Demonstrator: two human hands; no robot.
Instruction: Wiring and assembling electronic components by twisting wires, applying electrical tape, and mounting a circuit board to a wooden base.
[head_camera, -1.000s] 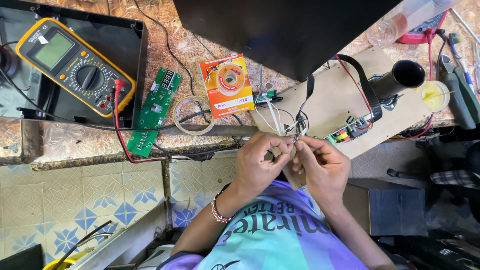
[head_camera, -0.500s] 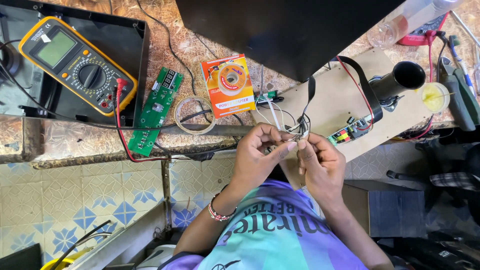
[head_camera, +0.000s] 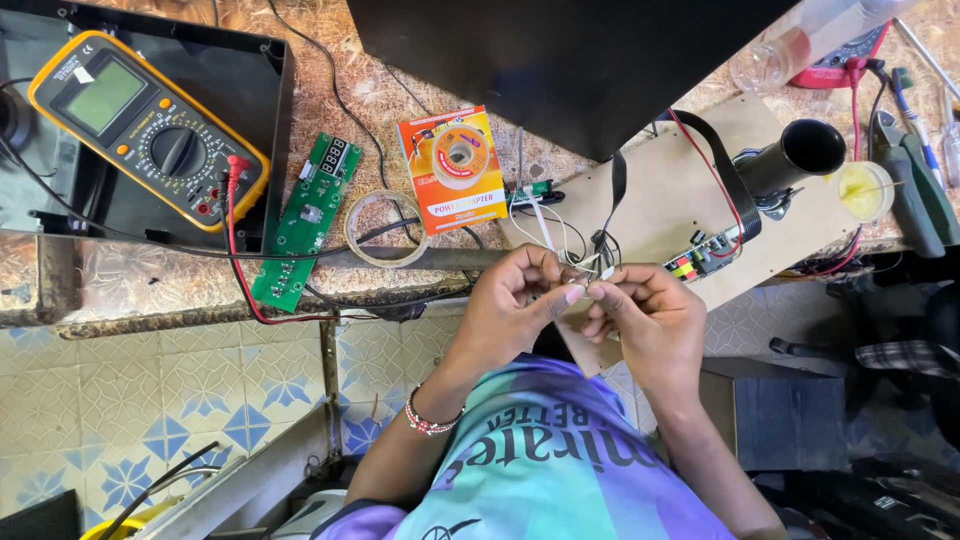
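Both hands meet at the front edge of a marbled workbench (head_camera: 150, 285), fingertips pressed together on a cluster of thin white wires (head_camera: 585, 268): the left hand (head_camera: 515, 310) pinches them from one side, thumb tip forward, while the right hand (head_camera: 645, 320) closes on them from the other, so the wires lie right between the two grips and run up to a tan wooden board (head_camera: 660, 195). Compared with half a second ago, the hands sit in nearly the same spot, the thumbs drawn slightly closer together. The board overhangs the bench edge just above the knuckles, leaving open room only below, over the person's lap and the tiled floor (head_camera: 150, 400). Just beyond the left hand lie a ring of clear tape (head_camera: 352, 240), an orange card holding a solder spool (head_camera: 452, 168) and a green circuit board (head_camera: 305, 220); a yellow multimeter (head_camera: 145, 130) rests well apart on a black tray. A black cylinder (head_camera: 795, 155) stands on the board's far end.
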